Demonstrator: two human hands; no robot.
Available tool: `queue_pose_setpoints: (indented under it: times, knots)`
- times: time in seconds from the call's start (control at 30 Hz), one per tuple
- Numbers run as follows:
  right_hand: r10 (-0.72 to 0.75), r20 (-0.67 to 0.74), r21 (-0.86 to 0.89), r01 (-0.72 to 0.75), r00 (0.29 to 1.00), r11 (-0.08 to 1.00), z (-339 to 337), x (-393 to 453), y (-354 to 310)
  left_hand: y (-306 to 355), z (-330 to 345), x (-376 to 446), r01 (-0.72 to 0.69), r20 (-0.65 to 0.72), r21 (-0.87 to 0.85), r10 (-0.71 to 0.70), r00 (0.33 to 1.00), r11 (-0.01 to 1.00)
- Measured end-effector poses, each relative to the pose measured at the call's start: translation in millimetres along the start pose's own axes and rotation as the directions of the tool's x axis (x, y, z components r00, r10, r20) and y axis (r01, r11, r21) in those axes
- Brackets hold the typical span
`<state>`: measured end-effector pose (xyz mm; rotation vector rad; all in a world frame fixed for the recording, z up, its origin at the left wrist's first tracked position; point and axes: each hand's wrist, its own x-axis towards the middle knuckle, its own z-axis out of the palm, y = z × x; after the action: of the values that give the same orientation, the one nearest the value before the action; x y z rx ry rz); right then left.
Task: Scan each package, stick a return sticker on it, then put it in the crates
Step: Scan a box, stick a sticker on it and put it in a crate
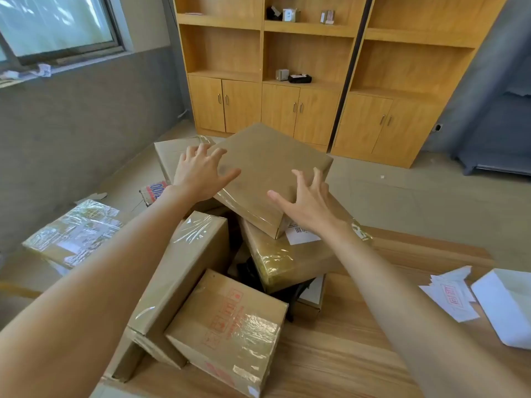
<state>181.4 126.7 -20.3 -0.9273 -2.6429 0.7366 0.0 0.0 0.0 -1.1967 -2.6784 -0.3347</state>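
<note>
A flat brown cardboard package (267,170) lies tilted on top of a pile of taped boxes. My left hand (201,175) lies at its left edge with fingers spread over the top. At the package's near right corner is my right hand (307,201), fingers spread and slightly bent, just touching or hovering. Under it sits a tape-wrapped box (284,259) with a white barcode label (301,234). A box with red print (230,331) and a long box (184,280) stand nearer me. Return stickers (451,294) with red stamps lie on the wooden table (344,354) at right.
A white box (508,305) sits at the table's right edge. On the floor at left lies a plastic-wrapped package (74,234). Wooden shelving with cupboards (301,81) lines the far wall. A dark container is half hidden under the pile.
</note>
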Motion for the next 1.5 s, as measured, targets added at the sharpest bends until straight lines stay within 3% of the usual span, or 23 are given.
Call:
queue_pose_setpoints:
  times: [0.23,0.33,0.53,0.77,1.03,1.5]
  knots:
    - [0.132,0.024,0.083,-0.133,0.991,0.988,6.1,7.6,-1.4,-6.1,16.9,20.7,0.085,0.074,-0.081,-0.079,0.994,0.993]
    - [0.202,0.028,0.208,-0.203,0.979,0.957,10.1,13.9,0.2,-9.0,22.8,27.0,0.103,0.077,-0.088,-0.096,0.992,0.991]
    - [0.413,0.115,0.587,-0.397,0.903,0.705,20.2,27.8,4.7,-13.1,27.2,44.4,0.22,0.116,-0.167,-0.202,0.972,0.961]
    - [0.461,0.274,0.725,-0.496,0.844,0.477,30.6,36.7,8.2,-22.5,35.9,58.3,0.395,0.224,-0.398,-0.33,0.917,0.828]
    - [0.429,0.28,0.743,-0.476,0.859,0.47,27.1,40.3,11.6,-13.9,27.7,56.1,0.468,0.215,-0.431,-0.415,0.884,0.772]
    - [0.358,0.053,0.685,-0.295,0.932,0.666,-93.4,-28.0,45.4,82.2,-31.5,8.1,0.413,0.192,-0.654,-0.389,0.901,0.634]
